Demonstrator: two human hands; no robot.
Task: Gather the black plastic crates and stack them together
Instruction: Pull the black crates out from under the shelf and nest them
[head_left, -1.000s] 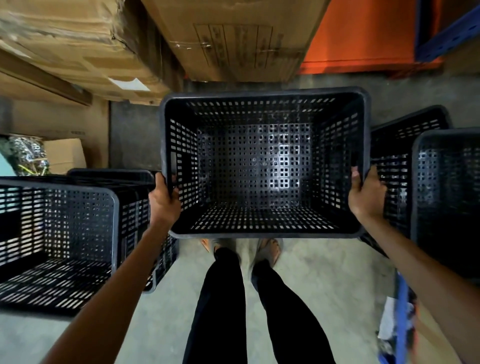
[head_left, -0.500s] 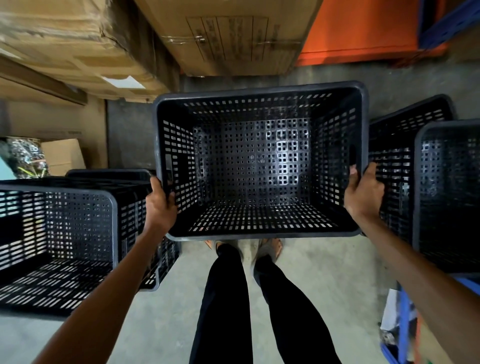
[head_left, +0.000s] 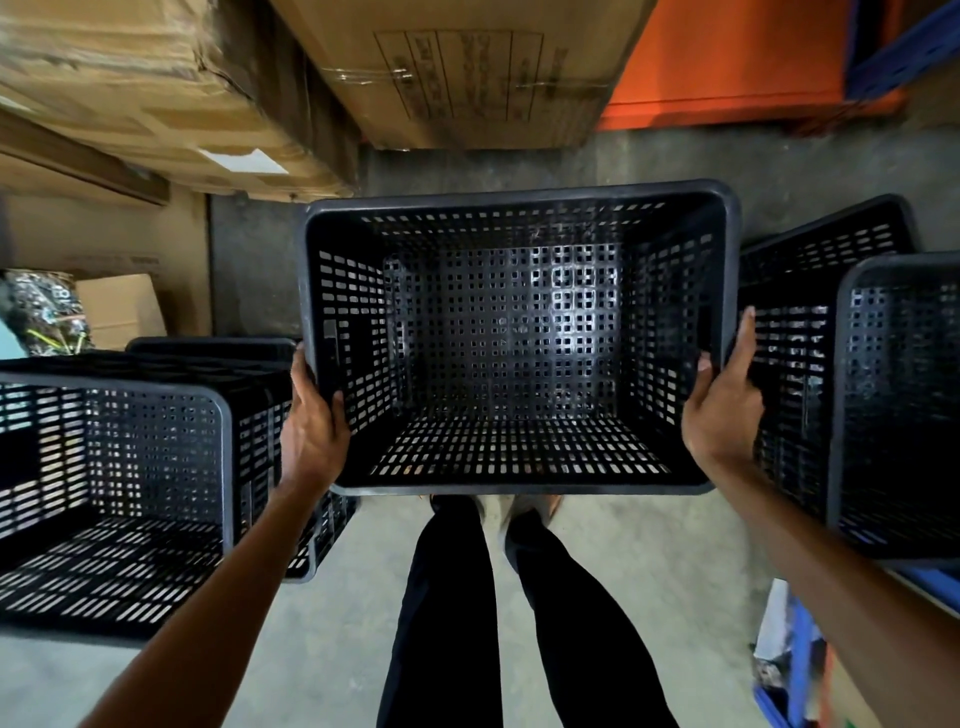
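Observation:
I hold a black perforated plastic crate (head_left: 514, 343) in the air in front of me, its open top facing me, empty inside. My left hand (head_left: 311, 431) grips its left rim and my right hand (head_left: 722, 410) grips its right rim. On the left stands another black crate (head_left: 114, 467) with one more crate (head_left: 208, 347) behind it. On the right are two more black crates, a near one (head_left: 898, 405) and a farther one (head_left: 815, 270) partly hidden behind the held crate.
Large cardboard boxes (head_left: 467, 78) and an orange panel (head_left: 727, 62) stand ahead on the concrete floor (head_left: 337, 623). A small box (head_left: 122, 309) sits at far left. My legs (head_left: 498, 613) are below the crate. Blue frame parts (head_left: 800, 670) lie at lower right.
The held crate has shifted slightly toward me and lower in view, staying in both hands. The crates on either side have not moved.

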